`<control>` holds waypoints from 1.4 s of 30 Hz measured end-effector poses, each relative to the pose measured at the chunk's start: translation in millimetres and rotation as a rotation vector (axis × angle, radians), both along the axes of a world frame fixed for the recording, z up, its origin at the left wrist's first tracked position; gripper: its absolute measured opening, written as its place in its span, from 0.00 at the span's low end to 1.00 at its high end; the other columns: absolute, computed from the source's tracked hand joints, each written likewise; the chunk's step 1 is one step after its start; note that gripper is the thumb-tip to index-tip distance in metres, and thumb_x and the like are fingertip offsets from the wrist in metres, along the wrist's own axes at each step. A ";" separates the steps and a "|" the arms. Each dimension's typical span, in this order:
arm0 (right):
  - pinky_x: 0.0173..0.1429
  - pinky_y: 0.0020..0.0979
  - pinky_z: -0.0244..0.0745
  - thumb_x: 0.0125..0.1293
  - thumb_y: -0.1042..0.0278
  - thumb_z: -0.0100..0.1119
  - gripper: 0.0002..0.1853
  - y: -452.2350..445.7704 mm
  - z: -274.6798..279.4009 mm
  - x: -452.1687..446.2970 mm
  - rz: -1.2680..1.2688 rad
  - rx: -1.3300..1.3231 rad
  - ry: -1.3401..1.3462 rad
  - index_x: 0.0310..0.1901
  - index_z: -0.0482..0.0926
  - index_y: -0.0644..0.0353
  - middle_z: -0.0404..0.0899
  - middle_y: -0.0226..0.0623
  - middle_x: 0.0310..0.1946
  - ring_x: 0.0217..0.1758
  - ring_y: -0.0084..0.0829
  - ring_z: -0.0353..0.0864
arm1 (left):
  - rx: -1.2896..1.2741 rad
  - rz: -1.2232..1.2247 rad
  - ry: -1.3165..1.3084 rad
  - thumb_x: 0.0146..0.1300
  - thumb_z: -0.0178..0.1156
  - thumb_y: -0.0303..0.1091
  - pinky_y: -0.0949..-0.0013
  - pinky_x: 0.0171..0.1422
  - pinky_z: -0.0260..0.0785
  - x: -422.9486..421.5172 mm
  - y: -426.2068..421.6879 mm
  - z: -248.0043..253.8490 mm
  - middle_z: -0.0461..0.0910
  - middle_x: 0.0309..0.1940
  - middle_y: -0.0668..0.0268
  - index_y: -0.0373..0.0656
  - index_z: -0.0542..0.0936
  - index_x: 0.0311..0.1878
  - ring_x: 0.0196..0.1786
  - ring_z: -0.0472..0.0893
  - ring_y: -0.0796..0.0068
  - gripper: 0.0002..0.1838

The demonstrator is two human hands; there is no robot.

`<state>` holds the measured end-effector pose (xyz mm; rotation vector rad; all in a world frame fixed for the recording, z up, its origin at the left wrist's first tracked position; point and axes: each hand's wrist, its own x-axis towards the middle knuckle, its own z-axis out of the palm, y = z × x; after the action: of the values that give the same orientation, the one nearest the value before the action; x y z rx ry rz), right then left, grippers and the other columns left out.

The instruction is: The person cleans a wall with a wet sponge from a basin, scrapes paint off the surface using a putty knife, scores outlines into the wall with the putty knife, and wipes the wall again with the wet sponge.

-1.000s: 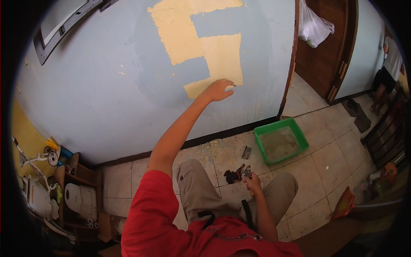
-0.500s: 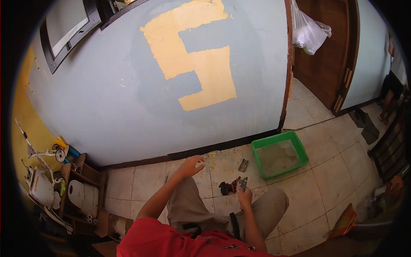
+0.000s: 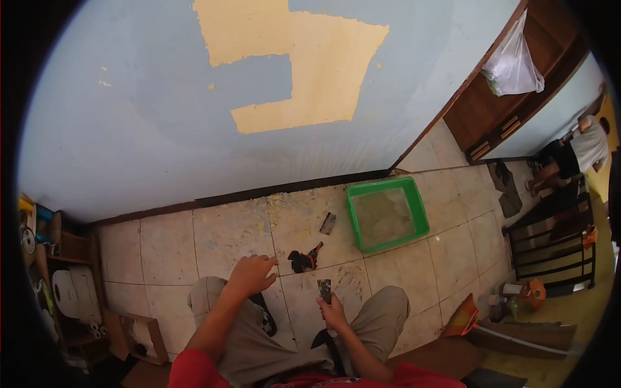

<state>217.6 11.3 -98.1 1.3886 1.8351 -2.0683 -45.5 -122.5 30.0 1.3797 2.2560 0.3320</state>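
Note:
My left hand [image 3: 253, 277] is over my left knee with its fingers apart and nothing in it. My right hand [image 3: 333, 312] grips a small scraper [image 3: 325, 290], its flat, dirty blade pointing up toward the wall. A dark and red bundle [image 3: 304, 259] lies on the tiles between and beyond my hands. Past it rests a small grey flat piece [image 3: 328, 224]. The blue wall [image 3: 149, 129] ahead has a bare yellow patch [image 3: 323, 71] with ragged edges. Flakes [image 3: 275, 208] are scattered at the foot of the wall.
A green basin [image 3: 424, 216] with cloudy water stands right of centre. Shelves [image 3: 74, 246] are at the left, with an open box [image 3: 152, 339] nearby. A white bag [image 3: 517, 68] hangs by the doorway. Another person [image 3: 585, 145] is at the far right, near a black rack [image 3: 553, 242] and a broom [image 3: 460, 317].
My left hand has come down from the wall to above my left knee. The view has turned and shifted. My right hand still grips the scraper.

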 end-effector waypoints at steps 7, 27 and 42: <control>0.22 0.26 0.62 0.79 0.50 0.44 0.18 65.1 181.9 -86.7 -0.165 -0.173 0.219 0.43 0.67 0.58 0.66 0.28 0.22 0.18 0.20 0.63 | 0.254 0.126 -0.536 0.62 0.62 0.29 0.61 0.46 0.78 -0.9 7.6 1.5 0.85 0.40 0.56 0.36 0.80 0.49 0.40 0.85 0.58 0.13; 0.24 0.39 0.78 0.67 0.23 0.46 0.42 334.8 687.4 -279.4 0.648 1.786 0.194 0.25 0.77 0.65 0.76 0.44 0.12 0.17 0.44 0.82 | 0.034 1.104 -0.479 0.64 0.57 0.31 0.59 0.54 0.75 221.9 -153.1 212.6 0.83 0.48 0.51 0.37 0.78 0.53 0.52 0.84 0.55 0.15; 0.30 0.41 0.81 0.68 0.26 0.47 0.39 373.4 692.2 -299.1 0.726 1.814 0.233 0.31 0.79 0.66 0.78 0.47 0.16 0.21 0.47 0.83 | -0.049 1.419 -0.570 0.62 0.59 0.30 0.61 0.58 0.75 333.6 -133.4 239.8 0.85 0.49 0.49 0.29 0.79 0.51 0.53 0.85 0.56 0.17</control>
<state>-81.5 384.7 594.1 0.0665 3.5072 0.1716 288.1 -255.9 269.8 -0.5321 2.2602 0.9226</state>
